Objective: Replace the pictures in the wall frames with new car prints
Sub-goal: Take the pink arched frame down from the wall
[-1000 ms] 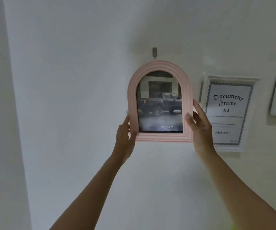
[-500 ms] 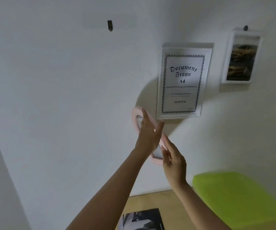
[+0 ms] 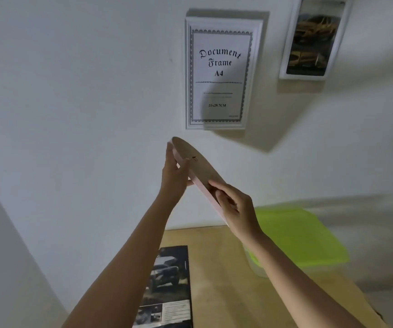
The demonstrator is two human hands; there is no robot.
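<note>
While left hand (image 3: 175, 179) and right hand (image 3: 239, 210) grip the pink frame (image 3: 201, 168), the green-lidded tub (image 3: 297, 235) sits closed.

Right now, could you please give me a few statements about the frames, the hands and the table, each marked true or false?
1. The left hand and right hand both hold the pink arched frame. True.
2. The pink arched frame shows its picture side to the camera. False: its brown backing faces the camera.
3. The white document frame hangs on the wall. True.
4. The car print lies on the green lid. False: it lies on the wooden table, left of the lid.
</note>
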